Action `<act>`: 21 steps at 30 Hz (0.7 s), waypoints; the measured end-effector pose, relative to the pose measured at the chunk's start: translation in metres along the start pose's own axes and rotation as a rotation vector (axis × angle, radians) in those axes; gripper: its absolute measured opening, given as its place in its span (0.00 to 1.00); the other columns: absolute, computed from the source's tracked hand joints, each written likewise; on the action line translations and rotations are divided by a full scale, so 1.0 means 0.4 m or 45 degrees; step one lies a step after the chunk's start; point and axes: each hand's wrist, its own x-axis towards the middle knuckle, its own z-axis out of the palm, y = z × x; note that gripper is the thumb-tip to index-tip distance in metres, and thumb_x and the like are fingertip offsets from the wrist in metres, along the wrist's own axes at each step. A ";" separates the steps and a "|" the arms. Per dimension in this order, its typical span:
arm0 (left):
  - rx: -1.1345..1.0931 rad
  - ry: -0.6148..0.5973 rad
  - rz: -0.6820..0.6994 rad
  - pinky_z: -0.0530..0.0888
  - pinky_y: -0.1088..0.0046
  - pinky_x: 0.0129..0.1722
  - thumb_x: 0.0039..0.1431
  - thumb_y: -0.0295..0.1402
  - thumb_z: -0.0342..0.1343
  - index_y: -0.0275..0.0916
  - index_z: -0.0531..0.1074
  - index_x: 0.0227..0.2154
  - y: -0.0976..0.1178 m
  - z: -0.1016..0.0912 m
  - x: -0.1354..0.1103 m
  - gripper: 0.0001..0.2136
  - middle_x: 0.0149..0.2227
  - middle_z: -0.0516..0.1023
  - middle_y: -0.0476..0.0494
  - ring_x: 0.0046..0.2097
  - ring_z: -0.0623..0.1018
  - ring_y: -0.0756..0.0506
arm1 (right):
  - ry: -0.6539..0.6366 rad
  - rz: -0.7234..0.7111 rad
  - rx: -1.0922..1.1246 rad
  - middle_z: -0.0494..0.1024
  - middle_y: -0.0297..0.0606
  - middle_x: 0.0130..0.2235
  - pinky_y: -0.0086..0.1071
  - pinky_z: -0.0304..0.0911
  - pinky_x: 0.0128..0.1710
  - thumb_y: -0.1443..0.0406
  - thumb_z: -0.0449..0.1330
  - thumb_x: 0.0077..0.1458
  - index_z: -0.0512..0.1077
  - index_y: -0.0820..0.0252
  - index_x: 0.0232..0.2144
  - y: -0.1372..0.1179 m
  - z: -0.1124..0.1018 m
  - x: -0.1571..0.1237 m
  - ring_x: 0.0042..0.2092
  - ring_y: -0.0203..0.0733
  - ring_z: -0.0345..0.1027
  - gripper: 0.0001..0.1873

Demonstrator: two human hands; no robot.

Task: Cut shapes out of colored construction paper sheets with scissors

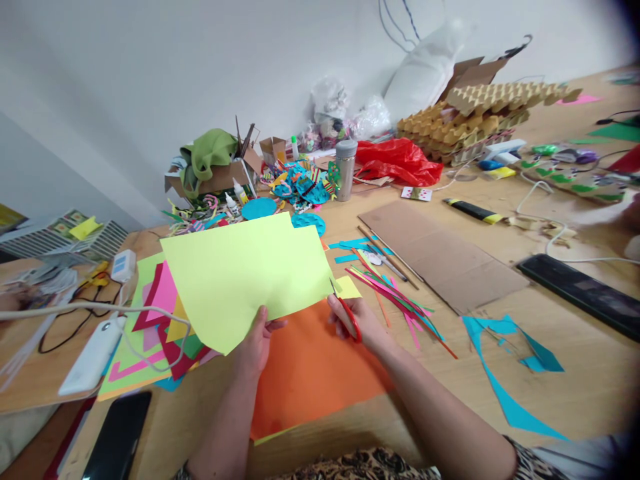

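A large sheet of light yellow-green paper [245, 273] is held up by its lower edge in my left hand [260, 340], thumb on top and fingers beneath. The sheet has a notch at its upper right and a slanted lower left corner. My right hand [357, 320] grips red-handled scissors [350, 317], whose blades point up at the sheet's right edge. Just behind the blades shows a small yellow paper piece [349, 287]. Under both hands lies an orange sheet [320, 373] on the table. Thin coloured paper strips [400, 303] are right of the scissors.
Cut blue paper scraps [505, 393] and a cardboard sheet [440, 257] lie at the right. A steel bottle [345, 170], red plastic bag [400, 162] and egg trays [465, 120] stand behind. Left are coloured papers [135, 287], a white cable [90, 307] and a black phone [120, 437].
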 end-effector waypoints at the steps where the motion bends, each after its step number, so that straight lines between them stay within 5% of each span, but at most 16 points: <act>1: 0.001 -0.010 -0.004 0.78 0.72 0.26 0.40 0.34 0.69 0.44 0.75 0.42 -0.001 -0.001 0.000 0.22 0.40 0.81 0.48 0.36 0.80 0.44 | 0.005 0.006 -0.004 0.67 0.33 0.13 0.25 0.51 0.16 0.44 0.52 0.53 0.67 0.62 0.18 -0.001 0.000 0.000 0.15 0.30 0.57 0.29; 21: -0.002 -0.040 -0.009 0.79 0.72 0.26 0.40 0.36 0.69 0.42 0.76 0.41 0.004 0.000 0.000 0.21 0.41 0.80 0.46 0.35 0.80 0.44 | -0.013 0.018 -0.020 0.65 0.32 0.12 0.24 0.51 0.16 0.44 0.53 0.53 0.67 0.62 0.17 0.005 -0.008 0.000 0.14 0.29 0.56 0.29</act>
